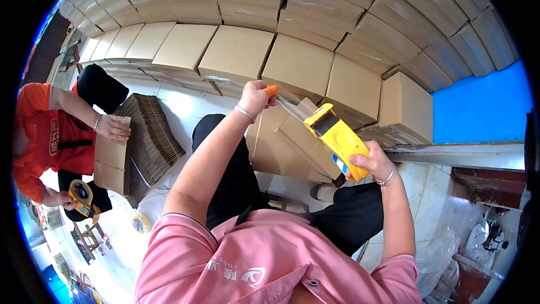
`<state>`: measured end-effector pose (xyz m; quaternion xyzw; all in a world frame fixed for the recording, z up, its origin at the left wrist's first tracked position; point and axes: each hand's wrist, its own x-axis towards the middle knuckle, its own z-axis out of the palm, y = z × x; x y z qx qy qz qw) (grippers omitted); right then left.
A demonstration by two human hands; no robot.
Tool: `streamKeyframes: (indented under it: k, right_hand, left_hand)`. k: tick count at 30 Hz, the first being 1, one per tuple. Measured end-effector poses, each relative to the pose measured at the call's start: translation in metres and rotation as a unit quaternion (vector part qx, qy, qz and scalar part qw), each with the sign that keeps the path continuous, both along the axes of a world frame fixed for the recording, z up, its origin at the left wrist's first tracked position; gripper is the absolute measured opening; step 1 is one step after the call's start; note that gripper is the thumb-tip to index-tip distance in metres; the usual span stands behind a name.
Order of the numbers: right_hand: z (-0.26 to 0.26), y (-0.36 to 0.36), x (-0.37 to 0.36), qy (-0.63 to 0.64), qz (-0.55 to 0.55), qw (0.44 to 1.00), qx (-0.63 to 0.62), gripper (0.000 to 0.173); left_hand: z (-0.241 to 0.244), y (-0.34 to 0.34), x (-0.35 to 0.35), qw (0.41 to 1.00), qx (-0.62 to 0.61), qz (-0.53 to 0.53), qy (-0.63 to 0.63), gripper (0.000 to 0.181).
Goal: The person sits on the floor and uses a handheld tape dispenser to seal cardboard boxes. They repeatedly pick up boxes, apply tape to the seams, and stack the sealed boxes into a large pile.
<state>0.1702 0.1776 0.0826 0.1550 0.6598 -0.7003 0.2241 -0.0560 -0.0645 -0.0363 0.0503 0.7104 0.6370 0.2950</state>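
Observation:
My right hand (371,162) grips a yellow tape dispenser (341,141) by its rear end. From the dispenser's front a strip of clear packing tape (291,107) stretches up and left to my left hand (256,98). The left hand is closed, with an orange covering (271,90) on one fingertip, and appears to pinch the tape's end. Below the tape, between my knees, is a cardboard box (280,147) with its broad side facing me. The box is partly hidden by my left arm, the tape and the dispenser.
Stacked cardboard boxes (236,50) form a wall ahead. At left, a co-worker in an orange-red shirt holds another tape dispenser (82,196) beside a bundle of flattened cartons (152,143). A tape roll (141,223) lies on the floor; clear plastic bags (438,257) lie at lower right.

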Motion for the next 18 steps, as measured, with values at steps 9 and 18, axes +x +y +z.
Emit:
streamKeyframes:
  k: [9,18]
  right_hand:
    - [-0.004,-0.006,-0.008,-0.009,0.015,0.999,0.042,0.045]
    - [-0.012,-0.007,-0.007,0.001,0.015,0.999,0.045,0.044]
  left_hand:
    - [-0.1,0.012,0.039,0.986,-0.075,-0.037,0.146,0.023]
    - [-0.048,-0.017,0.017,0.966,-0.136,-0.172,0.139,0.053]
